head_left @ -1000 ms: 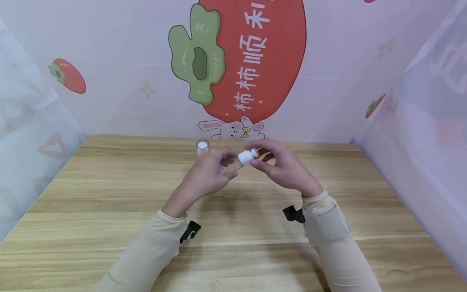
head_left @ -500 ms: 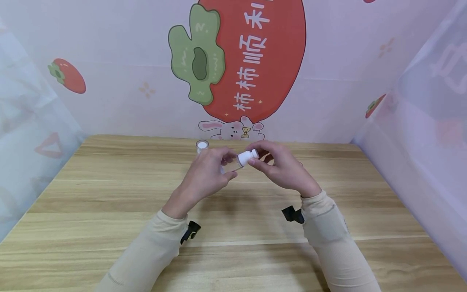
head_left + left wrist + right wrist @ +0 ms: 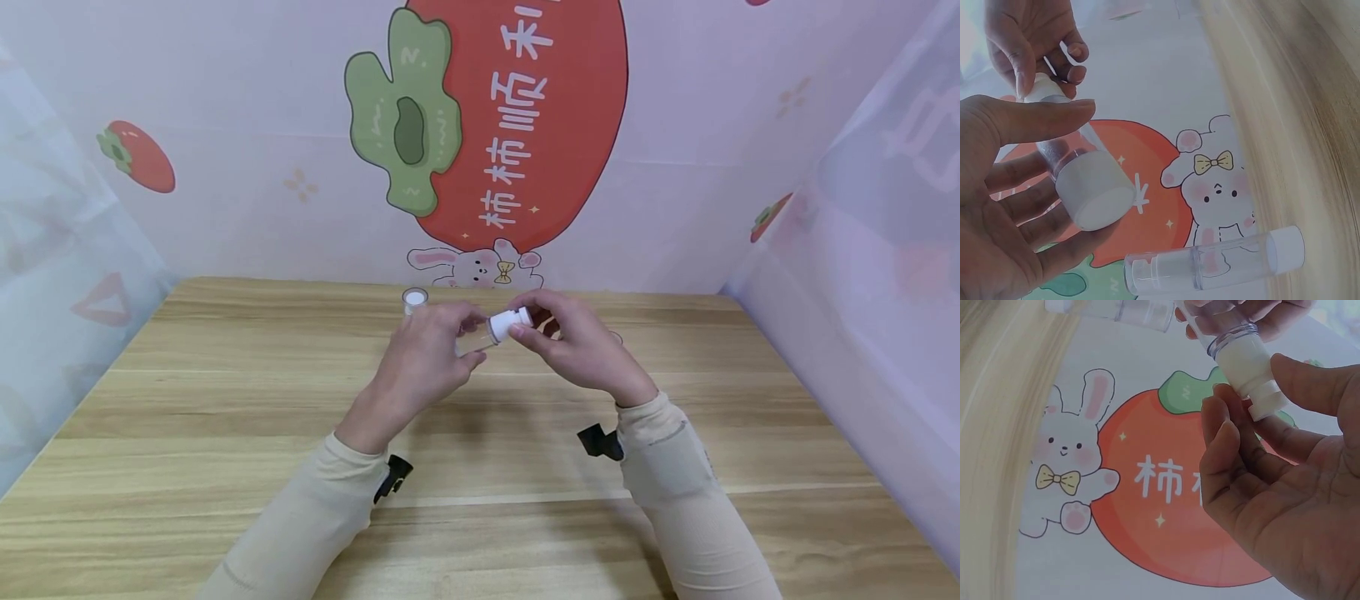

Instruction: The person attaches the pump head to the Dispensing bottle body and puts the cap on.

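A clear pump bottle (image 3: 474,339) with a white pump top (image 3: 506,323) is held tilted over the table, its top toward the right. My left hand (image 3: 426,354) grips the clear body, thumb on one side and fingers on the other. In the left wrist view, the bottle's white base (image 3: 1096,190) sticks out past those fingers. My right hand (image 3: 581,346) pinches the white top, its thumb (image 3: 1313,387) on one side and curled fingers on the other. A second clear bottle (image 3: 1235,262), with a see-through cap over its top, stands just behind my left hand.
The wood-grain table (image 3: 480,500) runs back to a printed backdrop (image 3: 247,192) with a large red fruit and a rabbit. A clear rounded edge (image 3: 617,337) shows behind my right hand. Sheets hang at both sides.
My right hand has shifted slightly, its thumb coming further onto the white top. The clear rounded edge behind the right hand now shows. My left hand stays nearly still.
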A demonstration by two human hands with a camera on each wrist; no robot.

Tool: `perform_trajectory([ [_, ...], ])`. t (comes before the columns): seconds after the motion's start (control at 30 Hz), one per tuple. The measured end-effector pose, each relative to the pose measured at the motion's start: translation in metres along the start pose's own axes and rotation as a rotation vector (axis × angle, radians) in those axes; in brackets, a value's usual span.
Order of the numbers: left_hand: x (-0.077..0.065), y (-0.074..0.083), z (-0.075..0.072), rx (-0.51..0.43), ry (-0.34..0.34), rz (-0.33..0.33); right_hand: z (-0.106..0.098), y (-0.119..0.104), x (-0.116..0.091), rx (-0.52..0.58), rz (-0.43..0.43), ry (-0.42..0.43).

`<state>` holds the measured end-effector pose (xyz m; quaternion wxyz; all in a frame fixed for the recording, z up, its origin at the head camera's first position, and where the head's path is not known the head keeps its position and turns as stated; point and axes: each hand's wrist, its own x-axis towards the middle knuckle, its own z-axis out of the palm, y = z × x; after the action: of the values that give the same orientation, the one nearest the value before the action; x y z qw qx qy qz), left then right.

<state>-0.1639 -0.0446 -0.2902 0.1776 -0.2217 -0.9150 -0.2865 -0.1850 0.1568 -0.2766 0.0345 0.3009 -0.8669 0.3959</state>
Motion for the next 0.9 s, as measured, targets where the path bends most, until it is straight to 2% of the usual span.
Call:
perform_trajectory([
  [0.17,0.000,0.000,0.001,0.045,0.032,0.028,0.002,-0.002,0.001,-0.014,0.031,-0.002],
  [0.43,-0.001,-0.002,0.002,0.091,0.055,0.033,0.004,-0.005,0.001,0.005,0.065,-0.003],
  [0.73,-0.001,-0.002,0.002,0.063,0.036,0.016,-0.003,0.000,0.000,0.007,0.096,-0.032],
  [0.9,0.000,-0.003,0.001,0.039,0.011,-0.025,-0.012,0.005,-0.003,0.018,0.084,-0.040],
])
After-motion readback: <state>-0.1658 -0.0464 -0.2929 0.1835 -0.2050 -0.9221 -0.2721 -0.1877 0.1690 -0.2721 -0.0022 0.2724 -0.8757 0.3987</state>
